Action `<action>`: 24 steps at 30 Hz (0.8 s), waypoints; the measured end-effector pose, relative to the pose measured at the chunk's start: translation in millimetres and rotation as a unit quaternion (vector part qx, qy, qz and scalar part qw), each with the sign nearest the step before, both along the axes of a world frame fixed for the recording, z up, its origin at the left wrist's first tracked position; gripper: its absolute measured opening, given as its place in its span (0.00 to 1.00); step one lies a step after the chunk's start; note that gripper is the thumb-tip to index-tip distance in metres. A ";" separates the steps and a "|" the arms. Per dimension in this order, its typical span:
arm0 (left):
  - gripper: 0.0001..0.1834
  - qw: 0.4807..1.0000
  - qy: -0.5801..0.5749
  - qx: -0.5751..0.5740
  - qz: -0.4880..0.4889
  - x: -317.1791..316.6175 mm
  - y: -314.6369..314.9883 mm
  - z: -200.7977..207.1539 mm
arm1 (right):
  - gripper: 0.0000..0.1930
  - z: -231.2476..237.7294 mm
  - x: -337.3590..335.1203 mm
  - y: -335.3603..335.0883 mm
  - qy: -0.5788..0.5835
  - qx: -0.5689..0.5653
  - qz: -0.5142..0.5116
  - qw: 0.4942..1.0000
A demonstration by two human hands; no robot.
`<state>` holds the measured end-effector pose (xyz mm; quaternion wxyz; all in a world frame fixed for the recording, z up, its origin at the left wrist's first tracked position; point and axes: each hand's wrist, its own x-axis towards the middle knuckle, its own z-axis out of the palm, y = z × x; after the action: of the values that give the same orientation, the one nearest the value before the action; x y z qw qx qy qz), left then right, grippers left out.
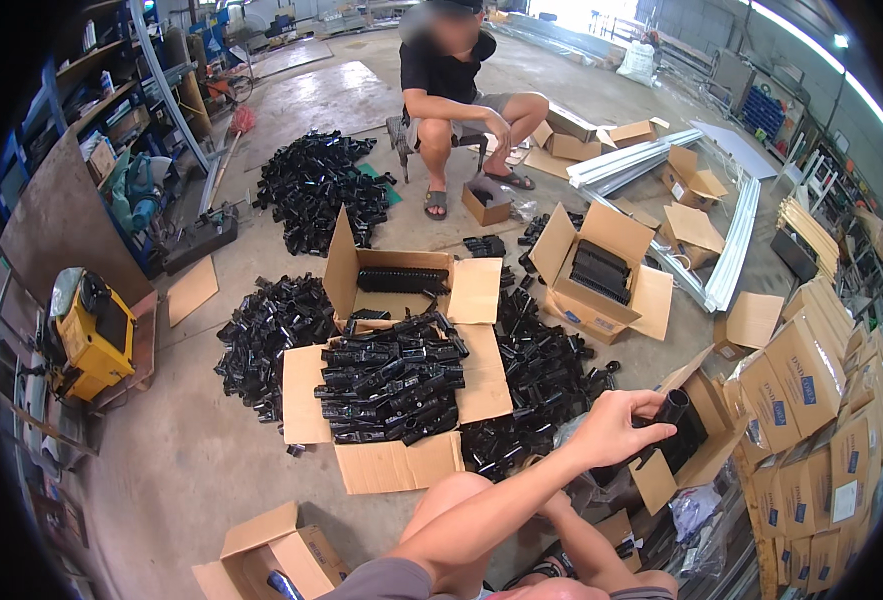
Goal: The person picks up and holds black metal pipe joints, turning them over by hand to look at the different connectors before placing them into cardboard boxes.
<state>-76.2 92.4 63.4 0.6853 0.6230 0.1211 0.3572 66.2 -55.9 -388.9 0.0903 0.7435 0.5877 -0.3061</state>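
My left hand reaches across to the right, its thumb and fingers closed round a short black tube with an open end. The tube is over an open cardboard box that has dark parts inside. My right hand is low, behind my left forearm; its fingers are mostly hidden, and what it holds, if anything, does not show. In front of me, an open carton is heaped with black tubular fittings. More black fittings lie on the floor to its right.
Ahead, a person sits on a stool. Loose black parts are piled at the far left. Two open cartons, one central and one right, hold rows of black parts. Stacked cartons and metal profiles stand right; a yellow machine left.
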 end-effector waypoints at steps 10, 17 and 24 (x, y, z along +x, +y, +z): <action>0.19 0.977 0.073 -0.063 0.193 -47.5 47.1 -7.6 | 0.11 140.3 -15.7 71.4 -0.065 0.380 -0.444 0.809; 0.17 0.976 0.034 -0.127 0.173 -27.3 46.7 1.2 | 0.15 112.8 55.7 76.9 -0.071 0.207 -0.451 0.865; 0.10 0.979 0.049 -0.106 0.165 -10.8 35.7 -10.7 | 0.20 60.9 62.1 85.0 -0.029 0.133 -0.559 0.818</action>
<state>-87.0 128.1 52.7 0.6721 0.5350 0.2931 0.4196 128.2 29.1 -328.0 -0.1786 0.9577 0.1027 -0.2010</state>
